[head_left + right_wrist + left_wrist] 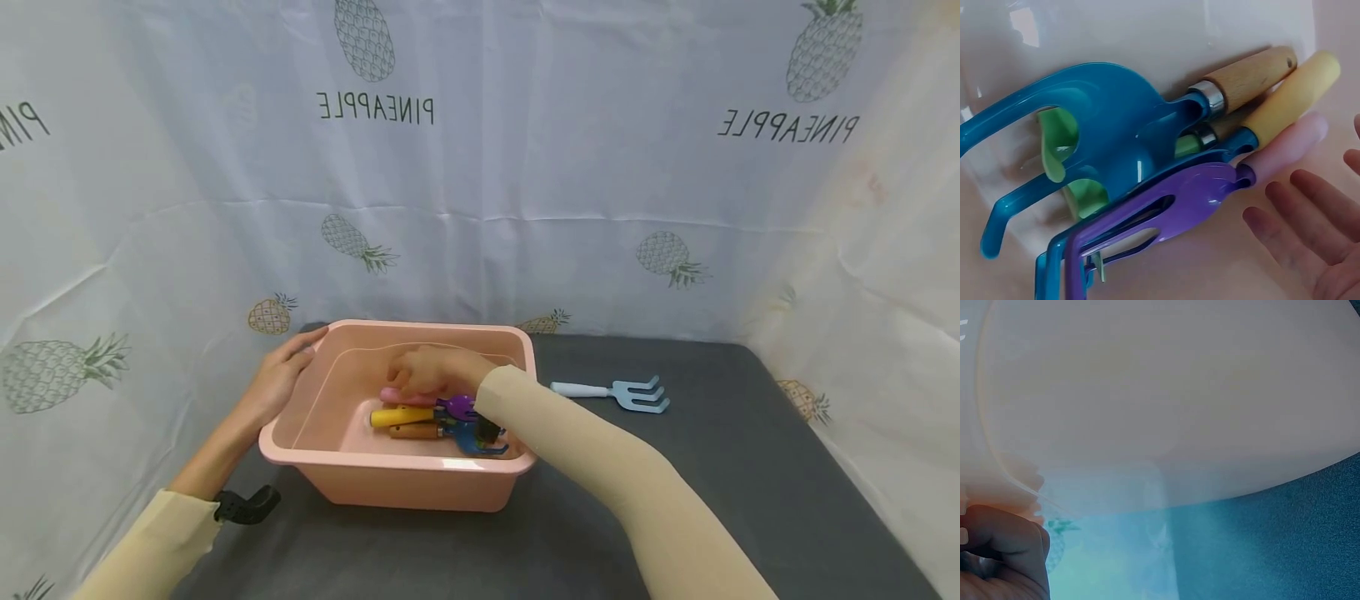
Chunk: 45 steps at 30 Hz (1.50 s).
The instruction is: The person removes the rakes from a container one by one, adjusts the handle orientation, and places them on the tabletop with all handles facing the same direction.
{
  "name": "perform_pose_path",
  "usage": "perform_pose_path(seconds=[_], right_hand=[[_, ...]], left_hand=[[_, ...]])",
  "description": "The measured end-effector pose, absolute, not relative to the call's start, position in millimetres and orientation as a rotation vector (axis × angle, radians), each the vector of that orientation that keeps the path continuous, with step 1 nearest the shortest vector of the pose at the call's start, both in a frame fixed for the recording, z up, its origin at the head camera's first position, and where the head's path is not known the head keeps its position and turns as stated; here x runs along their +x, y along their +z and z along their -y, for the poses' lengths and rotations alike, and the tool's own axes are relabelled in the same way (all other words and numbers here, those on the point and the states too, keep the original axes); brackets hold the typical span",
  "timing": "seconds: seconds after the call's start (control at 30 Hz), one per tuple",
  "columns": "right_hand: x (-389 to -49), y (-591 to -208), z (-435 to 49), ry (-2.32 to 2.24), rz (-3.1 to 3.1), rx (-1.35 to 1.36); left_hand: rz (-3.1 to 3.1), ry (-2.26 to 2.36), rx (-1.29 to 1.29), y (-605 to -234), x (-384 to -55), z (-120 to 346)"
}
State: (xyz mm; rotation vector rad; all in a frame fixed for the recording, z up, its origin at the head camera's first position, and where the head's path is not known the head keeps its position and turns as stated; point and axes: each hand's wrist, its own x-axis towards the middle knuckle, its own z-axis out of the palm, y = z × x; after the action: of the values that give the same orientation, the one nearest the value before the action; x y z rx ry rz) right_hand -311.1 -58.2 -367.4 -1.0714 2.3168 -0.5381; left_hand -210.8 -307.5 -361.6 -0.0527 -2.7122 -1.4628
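Where the left hand (277,385) sits: we see it gripping the left rim of the pink tub (397,490), fingers bent.
Right hand (431,371): inside the tub, fingers spread and holding nothing, just beside the pink handle of the purple fork (1204,190).
Tub contents: purple fork beside a yellow-handled blue tool (1297,97); next to these, a wooden-handled blue rake (1116,125) over a green tool (1063,131), which we see only in part.
Outside tub: light-blue fork (626,396) lying on the dark bench (720,417), to the right.
Backdrop: pineapple-print curtain (480,167).
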Motion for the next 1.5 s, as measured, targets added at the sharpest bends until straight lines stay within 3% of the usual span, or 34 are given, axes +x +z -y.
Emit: perform_pose_path(seconds=[1.23,1.5], right_hand=[[-311.1,-388.3,62.8,-0.416,-2.382,-1.148],[-307.2,-396.1,70.4,-0.531,-2.472,-0.936]], left_hand=[[2.713,-1.474,-0.057,-362.9,-210.4,310.5],[2.715,-1.464,-0.052,-361.3,-210.0,308.1]])
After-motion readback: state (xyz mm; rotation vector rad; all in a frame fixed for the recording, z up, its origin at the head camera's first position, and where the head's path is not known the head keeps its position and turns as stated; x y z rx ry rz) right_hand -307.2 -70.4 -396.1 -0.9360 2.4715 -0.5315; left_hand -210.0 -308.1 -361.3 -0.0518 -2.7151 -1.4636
